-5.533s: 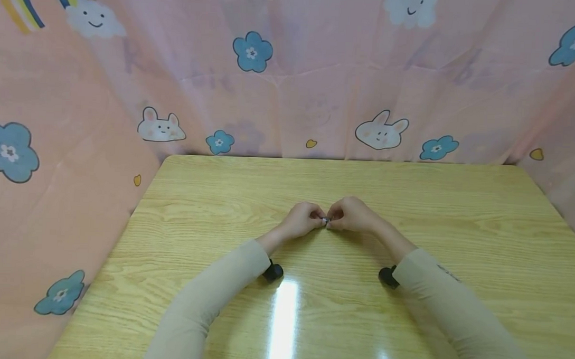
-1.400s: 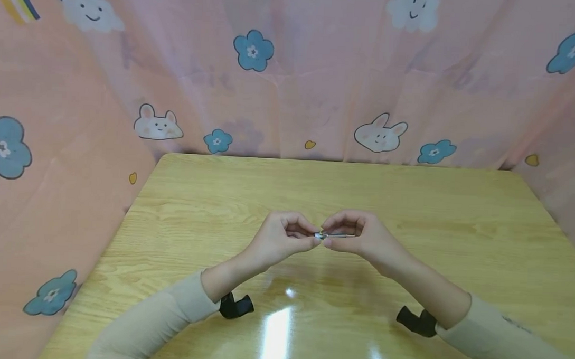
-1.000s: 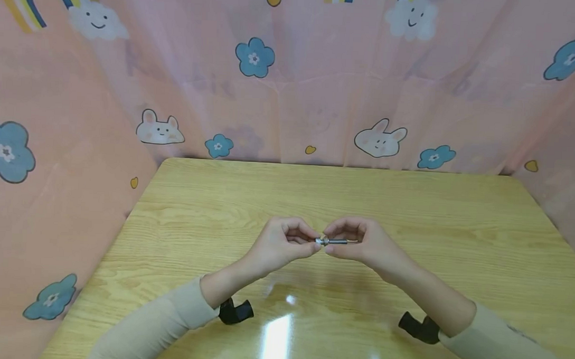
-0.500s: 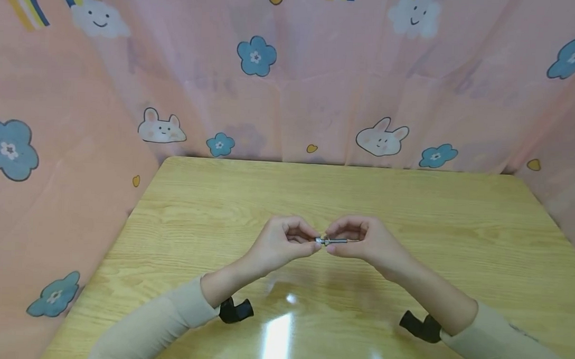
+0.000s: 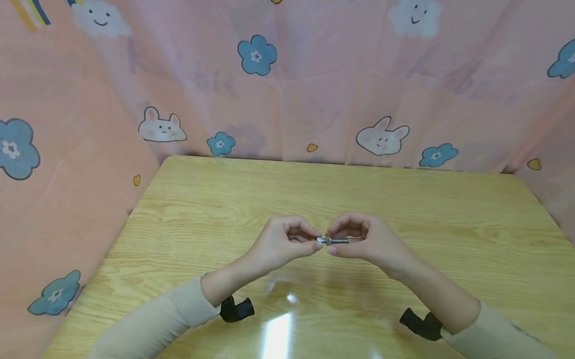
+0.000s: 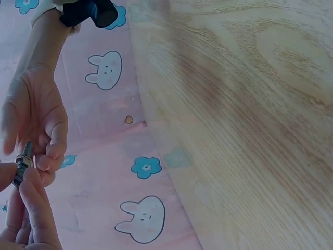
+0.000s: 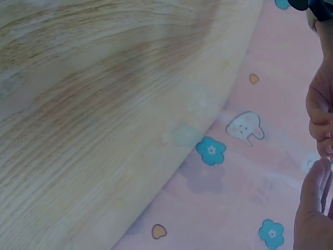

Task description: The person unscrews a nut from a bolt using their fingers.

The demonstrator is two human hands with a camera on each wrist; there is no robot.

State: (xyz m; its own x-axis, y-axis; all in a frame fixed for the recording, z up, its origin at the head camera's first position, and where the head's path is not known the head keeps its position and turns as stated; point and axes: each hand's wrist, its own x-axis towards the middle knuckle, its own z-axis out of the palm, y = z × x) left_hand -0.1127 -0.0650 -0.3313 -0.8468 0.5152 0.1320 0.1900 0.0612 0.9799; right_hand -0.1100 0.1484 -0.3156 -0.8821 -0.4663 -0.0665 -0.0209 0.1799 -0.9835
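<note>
Metal bolt (image 5: 341,240) mid-frame over the desk (image 5: 211,190), shank pointing frame-right, nut (image 5: 328,240) partway along. Left hand (image 5: 277,243) pinches the head end; right hand's (image 5: 375,242) fingers look apart around the nut. Best: hold the head firm, bolt level, turn nut by fingertips in short twists.

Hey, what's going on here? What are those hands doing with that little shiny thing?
A person is holding a small silver metal bolt above the pale yellow wood-grain table. The bare left hand pinches one end, and the shaft points toward the bare right hand. That hand's thumb and fingertips are on either side of the bolt, close to the shiny metal nut around it. I can't tell whether they touch it. The nut is on the bolt now.
</note>
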